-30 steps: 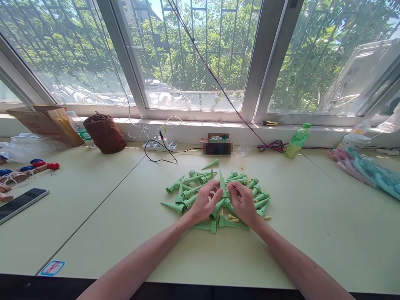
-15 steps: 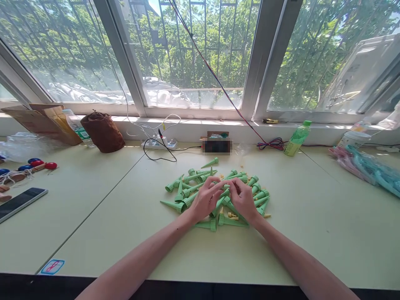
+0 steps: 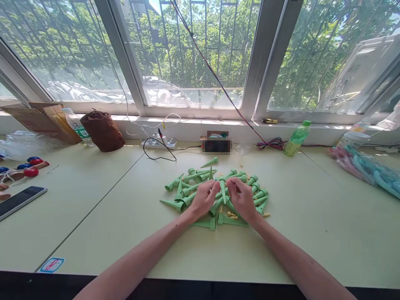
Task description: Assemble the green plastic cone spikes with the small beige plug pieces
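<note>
A heap of several green plastic cone spikes [image 3: 187, 187] lies on the pale table [image 3: 125, 225], with small yellowish pieces [image 3: 231, 215] among them. My left hand [image 3: 203, 198] and my right hand [image 3: 242, 201] are together over the middle of the heap. Both pinch one green cone spike [image 3: 222, 188] between their fingertips, wide end up and point down. One more cone [image 3: 210, 162] lies apart behind the heap.
Along the window sill stand a brown pouch [image 3: 102, 131], a power strip with cables [image 3: 158, 143], a small box [image 3: 216, 143] and a green bottle [image 3: 297, 138]. A phone [image 3: 19, 201] and red and blue toys [image 3: 29, 166] lie at the left, plastic bags [image 3: 368, 168] at the right.
The cone held between both hands stood point up a second ago; it has been turned over and now points down. The hands stayed over the heap.
</note>
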A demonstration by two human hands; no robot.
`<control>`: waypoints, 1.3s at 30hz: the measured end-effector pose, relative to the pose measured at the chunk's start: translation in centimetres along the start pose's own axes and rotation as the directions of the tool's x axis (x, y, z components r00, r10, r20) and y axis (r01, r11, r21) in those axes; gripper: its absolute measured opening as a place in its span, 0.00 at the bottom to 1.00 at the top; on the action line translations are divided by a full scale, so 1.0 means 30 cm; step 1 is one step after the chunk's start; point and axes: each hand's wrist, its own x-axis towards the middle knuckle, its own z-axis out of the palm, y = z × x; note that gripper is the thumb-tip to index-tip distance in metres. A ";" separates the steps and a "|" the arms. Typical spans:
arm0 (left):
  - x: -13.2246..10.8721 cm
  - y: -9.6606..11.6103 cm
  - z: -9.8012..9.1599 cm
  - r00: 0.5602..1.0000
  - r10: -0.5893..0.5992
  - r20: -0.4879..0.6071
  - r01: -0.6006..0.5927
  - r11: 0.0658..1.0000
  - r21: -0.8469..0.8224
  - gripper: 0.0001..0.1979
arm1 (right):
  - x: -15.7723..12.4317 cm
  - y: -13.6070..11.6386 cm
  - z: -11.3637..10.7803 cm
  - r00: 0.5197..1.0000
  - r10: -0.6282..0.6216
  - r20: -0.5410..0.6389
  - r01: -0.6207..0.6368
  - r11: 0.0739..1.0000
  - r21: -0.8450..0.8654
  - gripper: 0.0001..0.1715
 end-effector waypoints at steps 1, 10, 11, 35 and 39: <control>0.001 0.003 0.000 1.000 -0.022 0.007 0.022 0.999 -0.029 0.26 | -0.001 -0.002 0.000 1.000 -0.013 0.018 0.014 1.000 -0.004 0.16; -0.003 0.005 -0.004 0.998 -0.007 0.055 0.010 0.998 -0.063 0.19 | -0.004 -0.006 0.001 0.997 0.080 0.019 -0.082 0.990 0.118 0.17; -0.005 0.001 -0.004 0.998 0.030 0.052 -0.029 0.999 -0.032 0.17 | -0.004 -0.005 0.001 0.995 0.102 0.019 -0.103 0.983 0.149 0.17; -0.013 -0.038 0.006 0.978 0.189 -0.092 -0.169 0.967 0.191 0.19 | -0.019 -0.017 0.023 0.996 0.093 0.001 -0.091 0.981 0.171 0.17; -0.013 -0.017 0.019 0.995 0.026 -0.097 -0.022 0.999 0.043 0.15 | -0.022 -0.022 0.022 0.997 0.072 -0.005 -0.071 0.987 0.148 0.17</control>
